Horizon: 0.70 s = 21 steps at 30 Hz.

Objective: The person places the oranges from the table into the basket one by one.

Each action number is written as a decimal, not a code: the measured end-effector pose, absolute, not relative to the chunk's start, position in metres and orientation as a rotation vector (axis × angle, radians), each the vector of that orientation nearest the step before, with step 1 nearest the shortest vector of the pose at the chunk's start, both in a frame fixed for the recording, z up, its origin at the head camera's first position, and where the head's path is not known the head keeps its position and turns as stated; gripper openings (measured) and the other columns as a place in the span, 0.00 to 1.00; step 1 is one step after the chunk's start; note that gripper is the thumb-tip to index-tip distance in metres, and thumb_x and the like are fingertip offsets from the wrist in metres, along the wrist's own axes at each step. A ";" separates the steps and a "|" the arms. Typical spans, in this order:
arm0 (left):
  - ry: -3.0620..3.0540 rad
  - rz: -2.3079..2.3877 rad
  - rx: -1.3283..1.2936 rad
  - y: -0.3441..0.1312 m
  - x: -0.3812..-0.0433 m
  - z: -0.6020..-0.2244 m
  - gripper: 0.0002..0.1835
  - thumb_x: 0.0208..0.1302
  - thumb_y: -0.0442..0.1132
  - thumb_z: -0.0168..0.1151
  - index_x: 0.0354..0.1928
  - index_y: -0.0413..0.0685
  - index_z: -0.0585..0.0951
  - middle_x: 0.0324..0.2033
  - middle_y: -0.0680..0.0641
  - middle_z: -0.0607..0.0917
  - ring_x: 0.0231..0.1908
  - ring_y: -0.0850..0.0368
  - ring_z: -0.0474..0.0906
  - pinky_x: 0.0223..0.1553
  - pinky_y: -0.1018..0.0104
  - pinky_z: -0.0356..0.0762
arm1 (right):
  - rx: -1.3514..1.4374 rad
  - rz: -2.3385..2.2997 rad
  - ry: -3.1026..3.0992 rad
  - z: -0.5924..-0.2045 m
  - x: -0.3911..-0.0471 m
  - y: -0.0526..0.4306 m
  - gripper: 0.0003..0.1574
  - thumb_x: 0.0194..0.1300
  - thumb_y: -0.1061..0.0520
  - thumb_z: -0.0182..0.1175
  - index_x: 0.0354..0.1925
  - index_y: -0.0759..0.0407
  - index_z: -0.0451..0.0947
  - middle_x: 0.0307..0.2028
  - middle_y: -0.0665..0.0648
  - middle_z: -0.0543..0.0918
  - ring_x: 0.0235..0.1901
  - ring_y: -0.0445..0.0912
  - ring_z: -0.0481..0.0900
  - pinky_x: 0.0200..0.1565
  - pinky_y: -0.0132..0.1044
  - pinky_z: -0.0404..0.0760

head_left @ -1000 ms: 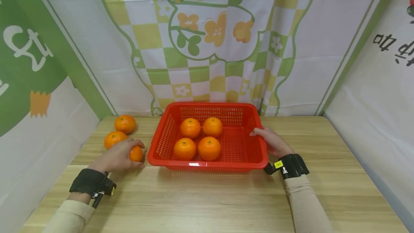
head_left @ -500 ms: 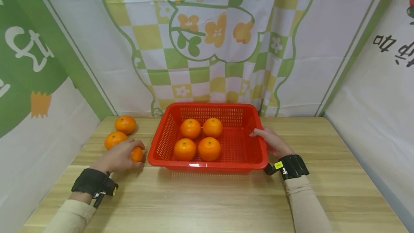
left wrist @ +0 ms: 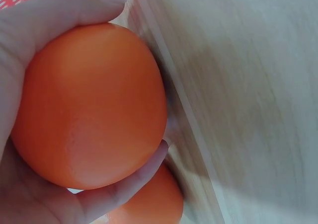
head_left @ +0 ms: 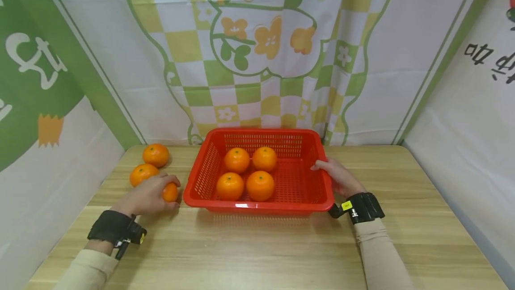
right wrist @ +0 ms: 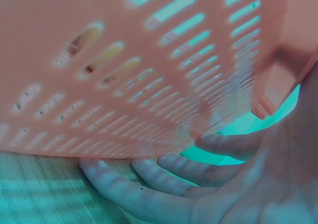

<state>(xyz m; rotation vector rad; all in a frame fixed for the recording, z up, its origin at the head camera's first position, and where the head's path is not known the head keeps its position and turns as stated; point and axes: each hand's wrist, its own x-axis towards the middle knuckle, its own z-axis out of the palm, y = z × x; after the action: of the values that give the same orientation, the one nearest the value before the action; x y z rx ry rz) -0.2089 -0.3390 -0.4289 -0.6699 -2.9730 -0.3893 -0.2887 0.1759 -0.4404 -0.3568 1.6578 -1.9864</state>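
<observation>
My left hand [head_left: 150, 194] holds an orange [head_left: 170, 192] on the table, left of the red basket. In the left wrist view, thumb and fingers curve round this orange [left wrist: 94, 105]. Right behind the hand lies a second orange [head_left: 143, 174], partly covered by it, and farther back sits a third orange [head_left: 156, 155]. Several oranges [head_left: 260, 186] rest inside the left and middle of the red plastic basket [head_left: 257, 207]. My right hand [head_left: 339, 176] grips the basket's right rim, thumb inside; the right wrist view shows its fingers [right wrist: 149, 199] under the slotted side.
A wooden table [head_left: 257, 254] carries everything. Behind the basket hangs a patterned curtain [head_left: 257, 93], close to its back rim. Printed cloth walls [head_left: 474, 156] stand along the right and left sides.
</observation>
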 end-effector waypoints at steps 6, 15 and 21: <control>-2.976 -0.390 -0.663 -0.339 -0.208 -0.429 0.29 0.35 0.49 0.77 0.42 0.48 0.78 0.38 0.47 0.77 0.32 0.55 0.73 0.35 0.55 0.75 | -0.364 -1.984 1.666 -0.441 -0.289 0.176 0.35 0.63 0.63 0.47 0.66 0.72 0.52 0.58 0.82 0.63 0.52 0.71 0.67 0.44 0.58 0.78; -2.955 -0.369 -0.673 -0.335 -0.208 -0.420 0.29 0.35 0.49 0.77 0.42 0.48 0.78 0.38 0.47 0.78 0.30 0.55 0.74 0.32 0.56 0.75 | -0.375 -1.984 1.663 -0.441 -0.289 0.176 0.35 0.64 0.63 0.46 0.66 0.73 0.50 0.58 0.83 0.62 0.53 0.71 0.66 0.45 0.57 0.78; -2.958 -0.349 -0.679 -0.332 -0.206 -0.413 0.29 0.37 0.49 0.76 0.43 0.47 0.78 0.41 0.44 0.78 0.30 0.54 0.74 0.32 0.56 0.76 | -0.362 -1.988 1.666 -0.440 -0.287 0.176 0.35 0.64 0.63 0.46 0.66 0.73 0.50 0.58 0.83 0.62 0.53 0.71 0.66 0.45 0.58 0.77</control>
<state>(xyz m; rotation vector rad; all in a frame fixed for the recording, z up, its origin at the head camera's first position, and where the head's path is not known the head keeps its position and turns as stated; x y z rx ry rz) -0.2059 -0.3317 -0.4129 -0.6790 -2.9580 -0.3486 -0.2875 0.1759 -0.4397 -0.3621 1.6657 -1.9875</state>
